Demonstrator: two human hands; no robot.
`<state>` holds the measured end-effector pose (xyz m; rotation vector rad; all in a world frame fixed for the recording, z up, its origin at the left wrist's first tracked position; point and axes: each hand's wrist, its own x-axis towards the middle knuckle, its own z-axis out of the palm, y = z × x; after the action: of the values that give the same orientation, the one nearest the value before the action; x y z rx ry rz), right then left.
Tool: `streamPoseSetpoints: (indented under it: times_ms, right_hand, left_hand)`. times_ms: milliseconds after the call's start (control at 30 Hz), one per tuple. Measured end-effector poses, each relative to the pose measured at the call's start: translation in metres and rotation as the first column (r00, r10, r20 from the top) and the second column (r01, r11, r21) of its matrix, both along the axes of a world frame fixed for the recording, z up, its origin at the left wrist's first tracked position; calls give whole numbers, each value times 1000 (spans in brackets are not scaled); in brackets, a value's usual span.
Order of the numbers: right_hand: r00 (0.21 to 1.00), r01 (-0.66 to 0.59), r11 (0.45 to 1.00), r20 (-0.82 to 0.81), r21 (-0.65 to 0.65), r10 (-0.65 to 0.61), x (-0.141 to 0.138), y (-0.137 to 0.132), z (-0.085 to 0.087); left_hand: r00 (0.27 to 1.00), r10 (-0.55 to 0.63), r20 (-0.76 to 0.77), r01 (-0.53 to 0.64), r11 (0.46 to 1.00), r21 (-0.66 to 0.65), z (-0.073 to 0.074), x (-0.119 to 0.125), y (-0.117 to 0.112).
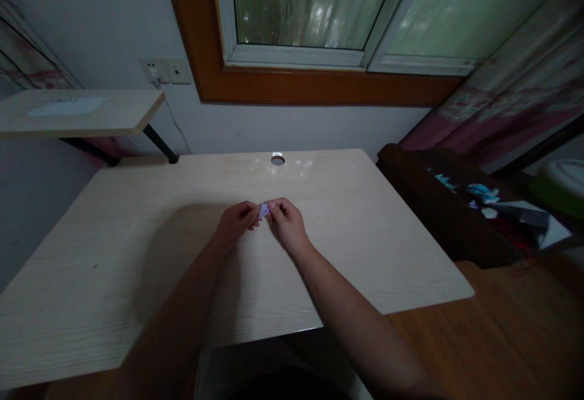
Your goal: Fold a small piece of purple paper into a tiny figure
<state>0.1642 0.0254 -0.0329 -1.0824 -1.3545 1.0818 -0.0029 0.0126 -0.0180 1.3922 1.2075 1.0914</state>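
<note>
Between my two hands is a small, pale purple piece that looks like folded paper (264, 210), with a dark mark on its face. My left hand (236, 222) pinches its left edge between thumb and fingers. On the other side, my right hand (287, 220) grips the right edge the same way. Both hands are over the middle of the light wood-grain desk (347, 266). The fingertips cover the ends of the piece, and its details are too small to make out.
A raised shelf (82, 123) with a white sheet (68, 106) on it stands at the back left. The desk has a round cable hole (278, 160) near its back edge. Right of the desk, a dark wooden piece of furniture (410, 181) holds assorted items.
</note>
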Motion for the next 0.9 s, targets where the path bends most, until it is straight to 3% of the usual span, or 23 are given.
streamPoseSetpoints:
  times_ms: [200, 433, 900]
  right_hand:
    - [999, -4, 1000, 50, 29, 2, -1, -1, 0]
    - [995, -1, 998, 99, 56, -5, -1, -1, 2]
    - [991, 121, 992, 61, 34, -122, 1, 1, 4]
  left_hand:
    - [999, -19, 37, 19, 1000, -10, -1, 1, 0]
    - [999, 5, -36, -7, 999, -34, -3, 2, 1]
    - [998, 60, 30, -58, 998, -36, 3, 4, -1]
